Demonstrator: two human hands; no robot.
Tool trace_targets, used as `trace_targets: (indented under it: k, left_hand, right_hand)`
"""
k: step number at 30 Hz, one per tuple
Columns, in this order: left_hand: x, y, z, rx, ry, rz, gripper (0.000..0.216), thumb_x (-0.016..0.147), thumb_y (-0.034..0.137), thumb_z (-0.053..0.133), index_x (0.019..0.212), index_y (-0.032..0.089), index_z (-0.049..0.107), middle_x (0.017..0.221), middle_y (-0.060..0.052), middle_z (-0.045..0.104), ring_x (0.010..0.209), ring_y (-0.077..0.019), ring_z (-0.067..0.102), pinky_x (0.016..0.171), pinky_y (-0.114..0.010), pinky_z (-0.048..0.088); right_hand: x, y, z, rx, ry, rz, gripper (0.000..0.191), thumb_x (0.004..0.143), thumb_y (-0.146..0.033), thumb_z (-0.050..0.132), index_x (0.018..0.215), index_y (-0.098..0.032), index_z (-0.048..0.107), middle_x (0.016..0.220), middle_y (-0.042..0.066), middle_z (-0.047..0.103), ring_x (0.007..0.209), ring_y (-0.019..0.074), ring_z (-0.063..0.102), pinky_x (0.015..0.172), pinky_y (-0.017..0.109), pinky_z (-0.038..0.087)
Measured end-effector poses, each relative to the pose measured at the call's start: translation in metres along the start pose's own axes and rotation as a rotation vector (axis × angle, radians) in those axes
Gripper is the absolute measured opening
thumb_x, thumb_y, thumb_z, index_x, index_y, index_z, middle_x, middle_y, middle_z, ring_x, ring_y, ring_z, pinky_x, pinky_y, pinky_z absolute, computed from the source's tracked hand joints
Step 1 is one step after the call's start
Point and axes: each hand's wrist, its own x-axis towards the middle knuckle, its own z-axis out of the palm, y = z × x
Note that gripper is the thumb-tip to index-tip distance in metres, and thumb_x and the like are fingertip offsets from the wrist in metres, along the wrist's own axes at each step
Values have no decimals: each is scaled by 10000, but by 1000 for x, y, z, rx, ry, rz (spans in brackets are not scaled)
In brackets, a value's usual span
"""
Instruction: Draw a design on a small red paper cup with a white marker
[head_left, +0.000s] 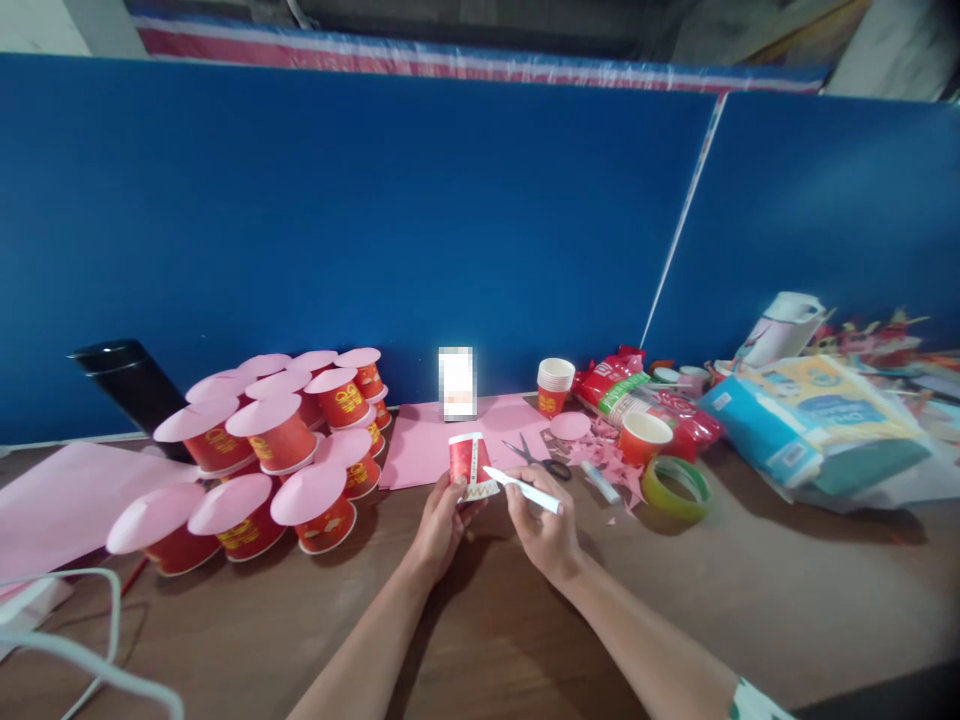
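Observation:
Held in my left hand (441, 525) is a red and white paper cup (466, 462), tilted in front of me with a printed white strip on its side. My right hand (546, 525) grips a white marker (534, 493), whose tip is at the cup's side; I cannot tell whether it touches. Behind the cup lie sheets of pink paper (420, 440). Scissors (536, 460) with dark handles rest just right of the cup, near pink paper scraps (611, 455) and a small glue stick (600, 482).
Several red cups with pink paper discs (244, 510) stand stacked at left, before a black bottle (135, 390). Rightward are nested paper cups (555, 385), a single cup (645, 440), a tape roll (677, 490), a red packet (615, 385) and a blue-yellow pack (810, 420). White cables (112, 660) cross the lower left.

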Motion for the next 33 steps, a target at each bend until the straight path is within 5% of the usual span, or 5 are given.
trace_targets:
  k: [7,33]
  left_hand:
    - [2,-2,-3,-12,34,11,366,734,386,681,1017,162,619,1025,-85,673,982,-225,626,905,-391,477]
    - [2,-2,0,-23,28,89,395,736,433,679,1005,149,627,1034,-109,677,988,-221,631,914,-376,470]
  right_hand:
    - [-4,9,4,8,18,1,241,915,-184,457,1127,-187,571,984,97,670,899,200,650,818,350,534]
    - [-13,25,30,-160,22,67,326,931,-241,407,1181,-163,601,1123,120,674,1048,220,640,913,357,515]
